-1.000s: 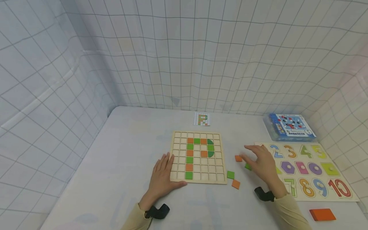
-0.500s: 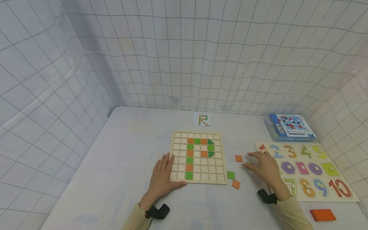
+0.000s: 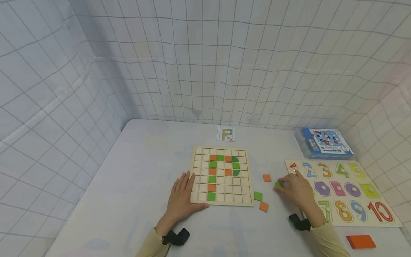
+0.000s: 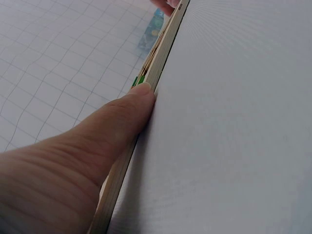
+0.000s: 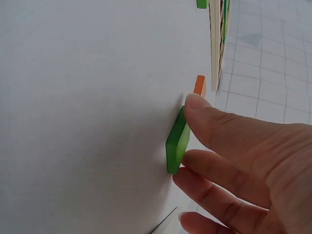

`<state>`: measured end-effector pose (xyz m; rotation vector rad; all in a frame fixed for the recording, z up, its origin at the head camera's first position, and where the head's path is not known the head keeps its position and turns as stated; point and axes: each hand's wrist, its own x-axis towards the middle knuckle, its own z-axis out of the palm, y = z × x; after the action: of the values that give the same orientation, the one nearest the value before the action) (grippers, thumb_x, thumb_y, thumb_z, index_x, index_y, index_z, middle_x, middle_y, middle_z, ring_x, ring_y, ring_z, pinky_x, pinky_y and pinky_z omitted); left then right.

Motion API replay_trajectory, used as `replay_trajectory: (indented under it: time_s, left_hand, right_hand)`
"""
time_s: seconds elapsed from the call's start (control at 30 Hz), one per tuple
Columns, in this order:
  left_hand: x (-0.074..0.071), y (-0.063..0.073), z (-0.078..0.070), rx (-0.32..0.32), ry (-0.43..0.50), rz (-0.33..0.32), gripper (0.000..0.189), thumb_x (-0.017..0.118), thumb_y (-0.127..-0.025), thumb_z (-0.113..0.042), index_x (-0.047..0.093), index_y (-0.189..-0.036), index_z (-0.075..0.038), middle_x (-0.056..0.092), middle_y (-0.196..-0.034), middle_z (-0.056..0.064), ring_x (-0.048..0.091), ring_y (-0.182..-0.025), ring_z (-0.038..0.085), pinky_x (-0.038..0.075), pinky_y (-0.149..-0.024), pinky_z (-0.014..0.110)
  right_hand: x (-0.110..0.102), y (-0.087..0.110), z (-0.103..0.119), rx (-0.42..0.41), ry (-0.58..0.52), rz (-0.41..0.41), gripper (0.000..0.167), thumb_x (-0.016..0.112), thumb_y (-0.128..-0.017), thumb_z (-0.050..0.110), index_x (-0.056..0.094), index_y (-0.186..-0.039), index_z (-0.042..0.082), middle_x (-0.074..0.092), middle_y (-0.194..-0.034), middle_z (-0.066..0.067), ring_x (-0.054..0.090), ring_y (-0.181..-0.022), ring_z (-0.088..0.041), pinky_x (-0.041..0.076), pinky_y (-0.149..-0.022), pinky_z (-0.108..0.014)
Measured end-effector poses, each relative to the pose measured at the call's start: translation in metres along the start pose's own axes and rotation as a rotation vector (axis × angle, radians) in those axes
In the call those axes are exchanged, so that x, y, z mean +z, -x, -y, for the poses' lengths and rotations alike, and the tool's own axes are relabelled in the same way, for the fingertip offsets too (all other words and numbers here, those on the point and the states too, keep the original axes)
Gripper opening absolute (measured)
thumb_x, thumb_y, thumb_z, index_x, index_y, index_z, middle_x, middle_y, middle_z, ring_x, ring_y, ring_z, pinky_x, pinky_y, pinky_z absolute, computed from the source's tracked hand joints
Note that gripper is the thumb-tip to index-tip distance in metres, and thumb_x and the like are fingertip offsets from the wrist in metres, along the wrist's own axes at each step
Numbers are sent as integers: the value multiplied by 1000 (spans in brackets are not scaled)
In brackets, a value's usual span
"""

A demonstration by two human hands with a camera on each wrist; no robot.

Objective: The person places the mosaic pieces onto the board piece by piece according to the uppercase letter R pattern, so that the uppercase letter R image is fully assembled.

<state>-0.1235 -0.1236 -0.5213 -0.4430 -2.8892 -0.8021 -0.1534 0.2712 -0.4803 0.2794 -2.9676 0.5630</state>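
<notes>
A wooden grid board point(image 3: 225, 191) lies mid-table with orange, green and dark green rounded tiles set in some squares. My left hand point(image 3: 181, 198) rests at its lower left corner, fingers straight along the left side. In the left wrist view the left thumb point(image 4: 131, 105) presses the board's front edge. Right of the board, my right hand point(image 3: 297, 191) pinches a green square tile point(image 5: 178, 141) between thumb and fingertips, low over the table. Nearby lie an orange tile point(image 3: 267, 177), a green tile point(image 3: 258, 196) and another orange tile point(image 3: 264, 206).
Behind the board lies a small pattern card point(image 3: 226, 133). A number and shape puzzle board point(image 3: 348, 169) is on the right, close by the right hand. Beyond it stands a blue boxed set point(image 3: 327, 142). An orange block point(image 3: 361, 241) lies at the front right.
My right hand has moved slightly right, and its fingers have closed from spread apart to a pinch on the green tile. The left hand stays put.
</notes>
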Motion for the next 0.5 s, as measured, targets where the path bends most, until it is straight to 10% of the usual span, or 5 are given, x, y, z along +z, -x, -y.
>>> replay_trajectory:
  time_s: [0.5]
  left_hand:
    - [0, 0, 0, -5, 1, -2, 113, 72, -67, -65, 26, -149, -2, 19, -154, 18, 11, -142, 31, 11, -111, 49]
  right_hand:
    - [-2, 4, 4, 31, -59, 27, 20, 80, -75, 16, 70, -90, 6, 66, -88, -6, 57, -90, -34, 41, -86, -53]
